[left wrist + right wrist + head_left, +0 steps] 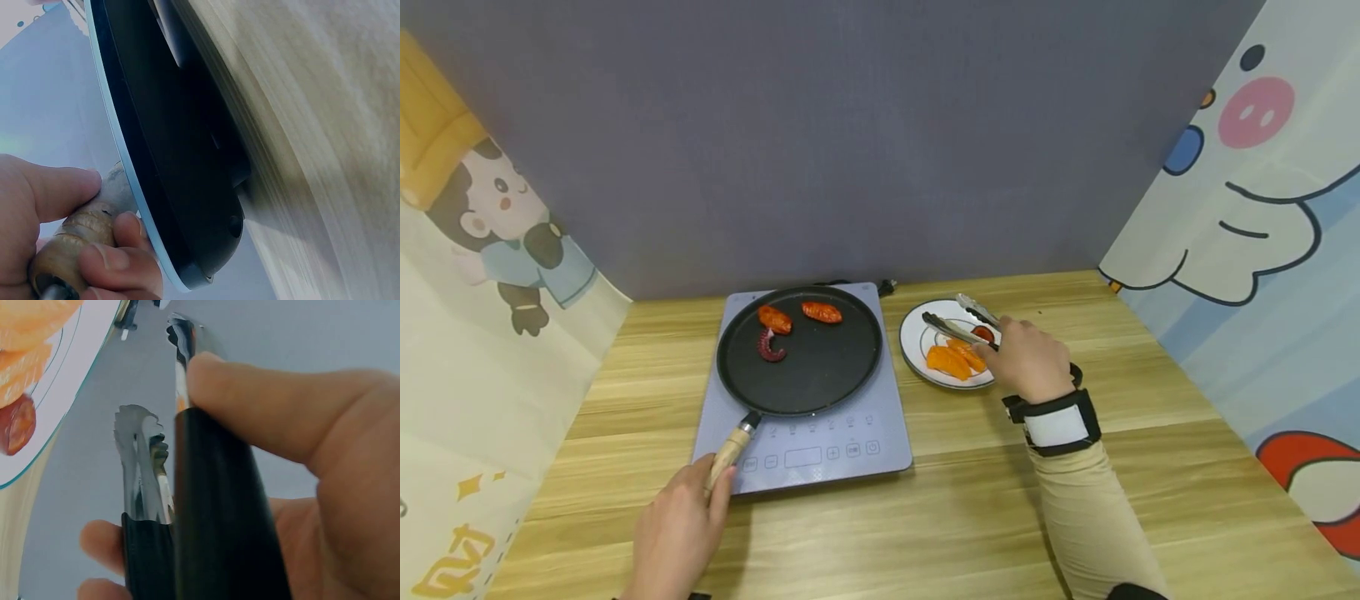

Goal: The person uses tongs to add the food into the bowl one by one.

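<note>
My left hand [677,525] grips the wooden handle [728,452] of a round black frying pan [820,371]. In the pan lie two reddish-brown chicken wings [822,312] and a curled purple-red tentacle [769,348]. My right hand [1033,360] holds metal tongs with black handles [225,512], thumb on one arm and fingers round the other. The tongs' ends stand apart over a white plate [914,357], with nothing visible between them. On that plate are orange food pieces [947,362] and a small red round piece [982,333].
The pan stands on a light-coloured induction cooktop [887,454] with touch controls along its front. A black plug [887,287] lies behind it. The wooden table [820,542] meets a grey panel [865,150] at the back, and printed curtains flank both sides.
</note>
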### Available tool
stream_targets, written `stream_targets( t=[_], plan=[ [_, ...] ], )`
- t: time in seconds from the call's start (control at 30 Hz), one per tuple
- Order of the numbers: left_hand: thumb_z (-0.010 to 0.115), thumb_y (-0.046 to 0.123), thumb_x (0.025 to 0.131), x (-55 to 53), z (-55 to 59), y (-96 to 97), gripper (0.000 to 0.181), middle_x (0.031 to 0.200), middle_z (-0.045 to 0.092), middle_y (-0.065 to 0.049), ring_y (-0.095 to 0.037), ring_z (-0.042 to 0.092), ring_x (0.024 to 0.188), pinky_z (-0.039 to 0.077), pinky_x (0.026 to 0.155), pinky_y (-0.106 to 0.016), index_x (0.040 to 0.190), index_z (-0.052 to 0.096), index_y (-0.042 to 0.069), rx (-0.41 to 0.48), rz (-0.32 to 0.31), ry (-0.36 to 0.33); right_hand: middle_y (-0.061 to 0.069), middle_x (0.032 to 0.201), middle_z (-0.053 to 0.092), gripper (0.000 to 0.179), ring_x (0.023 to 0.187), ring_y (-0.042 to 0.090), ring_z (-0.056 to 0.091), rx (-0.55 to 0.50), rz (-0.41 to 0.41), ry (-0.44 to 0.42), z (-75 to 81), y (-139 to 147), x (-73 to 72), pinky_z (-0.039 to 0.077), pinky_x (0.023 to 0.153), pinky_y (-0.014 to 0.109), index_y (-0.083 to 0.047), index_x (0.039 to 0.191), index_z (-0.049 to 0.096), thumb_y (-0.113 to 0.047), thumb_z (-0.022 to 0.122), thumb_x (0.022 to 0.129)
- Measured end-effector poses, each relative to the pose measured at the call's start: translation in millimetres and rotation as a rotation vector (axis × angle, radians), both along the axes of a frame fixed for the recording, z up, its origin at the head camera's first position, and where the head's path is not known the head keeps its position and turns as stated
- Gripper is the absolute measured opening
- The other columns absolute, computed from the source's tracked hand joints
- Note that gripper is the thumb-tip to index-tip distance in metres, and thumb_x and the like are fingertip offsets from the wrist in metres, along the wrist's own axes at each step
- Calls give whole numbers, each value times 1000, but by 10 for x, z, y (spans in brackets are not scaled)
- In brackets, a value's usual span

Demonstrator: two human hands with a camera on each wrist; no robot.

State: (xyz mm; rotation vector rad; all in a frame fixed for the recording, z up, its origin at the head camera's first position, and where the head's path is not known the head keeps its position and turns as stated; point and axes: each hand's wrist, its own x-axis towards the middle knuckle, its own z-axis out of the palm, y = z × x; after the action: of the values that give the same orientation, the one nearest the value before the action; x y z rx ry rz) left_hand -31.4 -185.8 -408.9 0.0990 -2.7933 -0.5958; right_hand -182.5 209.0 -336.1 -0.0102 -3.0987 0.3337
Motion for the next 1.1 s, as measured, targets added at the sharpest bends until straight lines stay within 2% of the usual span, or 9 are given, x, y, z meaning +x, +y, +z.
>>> stream_targets(
  t=[0.23, 0.5, 0.73, 0.93, 1.1],
  plan=[
    [63, 23, 93, 2, -10, -10, 28, 64, 48, -2, -17, 43, 50, 32, 41, -33, 104, 65, -2, -6, 1, 8, 26, 103, 62, 61, 78, 37, 61, 18, -50, -67, 20, 92, -38, 44, 51, 47, 2, 126, 56, -47, 59, 90],
    [64, 22, 92, 3, -16, -11, 25, 63, 45, -1, -16, 41, 49, 31, 41, -33, 100, 65, -1, -2, -2, 31, 24, 93, 63, 54, 73, 35, 60, 25, -78, -97, -37, 214, -90, 42, 50, 44, 4, 108, 63, -47, 60, 89],
    [65, 22, 91, -1, -15, -12, 25, 63, 45, -1, -17, 41, 50, 31, 42, -33, 100, 65, -1, -2, -3, 34, 26, 94, 63, 53, 75, 37, 61, 31, -89, -137, -125, 305, -167, 43, 54, 46, 4, 105, 63, -47, 60, 89],
    [65, 22, 91, 1, -15, -13, 25, 63, 45, -1, -17, 41, 49, 31, 41, -33, 100, 65, -1, -2, -1, 38, 25, 92, 65, 51, 73, 34, 61, 38, -112, -202, -159, 331, -213, 43, 53, 44, 5, 104, 65, -44, 58, 91],
    [64, 22, 92, 1, -7, -9, 25, 63, 45, -1, -16, 40, 49, 30, 41, -33, 101, 65, -1, -5, 1, 28, 25, 91, 65, 50, 73, 35, 61, 43, -124, -221, -172, 337, -228, 43, 53, 43, 5, 103, 66, -42, 58, 91]
  ],
)
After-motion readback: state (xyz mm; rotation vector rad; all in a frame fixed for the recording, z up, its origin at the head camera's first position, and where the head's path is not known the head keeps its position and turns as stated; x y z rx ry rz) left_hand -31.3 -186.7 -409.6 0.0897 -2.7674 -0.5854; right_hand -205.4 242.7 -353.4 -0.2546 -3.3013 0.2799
